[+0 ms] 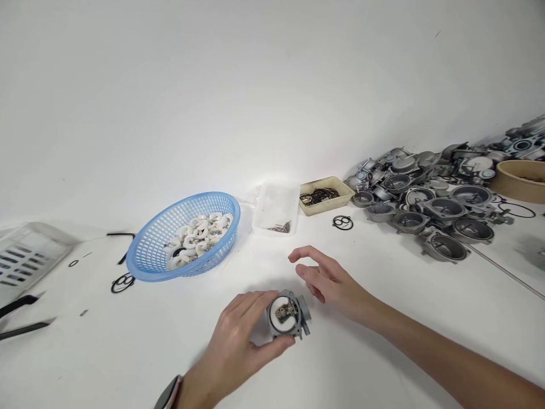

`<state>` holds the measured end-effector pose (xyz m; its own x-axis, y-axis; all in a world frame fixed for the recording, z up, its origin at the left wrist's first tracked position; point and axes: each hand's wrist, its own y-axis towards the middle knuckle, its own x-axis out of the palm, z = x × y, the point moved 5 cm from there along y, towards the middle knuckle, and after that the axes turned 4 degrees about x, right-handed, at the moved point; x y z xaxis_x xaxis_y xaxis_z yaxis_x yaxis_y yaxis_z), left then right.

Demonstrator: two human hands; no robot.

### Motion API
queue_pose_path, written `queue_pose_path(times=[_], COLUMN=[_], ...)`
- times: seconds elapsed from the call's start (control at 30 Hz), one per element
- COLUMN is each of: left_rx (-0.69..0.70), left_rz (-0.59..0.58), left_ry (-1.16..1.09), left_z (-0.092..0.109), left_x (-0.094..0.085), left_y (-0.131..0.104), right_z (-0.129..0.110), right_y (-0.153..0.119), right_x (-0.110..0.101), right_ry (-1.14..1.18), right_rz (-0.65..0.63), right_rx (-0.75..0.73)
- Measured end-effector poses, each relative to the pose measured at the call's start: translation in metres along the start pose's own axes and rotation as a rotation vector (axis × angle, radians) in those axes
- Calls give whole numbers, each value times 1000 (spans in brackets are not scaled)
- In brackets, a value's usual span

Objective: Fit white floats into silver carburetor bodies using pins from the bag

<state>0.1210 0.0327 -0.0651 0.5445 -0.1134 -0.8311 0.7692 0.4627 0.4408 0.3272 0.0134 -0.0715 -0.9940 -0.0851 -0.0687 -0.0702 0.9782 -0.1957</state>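
My left hand (238,335) grips a small grey metal carburetor body (288,315) that rests on the white table near the front centre, its round open face up with brass parts inside. My right hand (326,278) hovers just right of and above it, fingers spread and pointing left, holding nothing. A watch (168,393) sits on my left wrist.
A blue basket (153,255) of white curved pieces stands to the left. Behind are a clear box (276,207) with small pins and a beige tray (326,196) of black rings. Several grey metal bowls (443,210) pile at the right. Loose black gaskets (343,222) lie about.
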Motion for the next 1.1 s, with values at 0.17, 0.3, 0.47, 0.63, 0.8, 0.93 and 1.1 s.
queue_pose_path(times=[0.17,0.3,0.47,0.63,0.8,0.93,1.1], left_rx=[-12,-12,-3,2,-1,10,-6], left_rz=[-5,0,23,10,2,19,-5], left_ry=[-20,-20,-18,-12,-6,-1,-22], left_z=[-1,1,2,1,2,3,2], left_x=[1,0,-2,-2,-2,-2,-1], left_y=[0,1,2,2,2,3,3], right_z=[-4,-3,-4,-4,-6,-6,-4], right_y=[-1,-1,-3,-4,-5,-5,-5], right_x=[8,5,6,6,9,5,8], right_ry=[73,42,64,18,66,-1,52], right_rz=[-159,-103,-131,-121,-173,-102,-192], right_rx=[-53,-56,-58,-60,-64,-37,-41])
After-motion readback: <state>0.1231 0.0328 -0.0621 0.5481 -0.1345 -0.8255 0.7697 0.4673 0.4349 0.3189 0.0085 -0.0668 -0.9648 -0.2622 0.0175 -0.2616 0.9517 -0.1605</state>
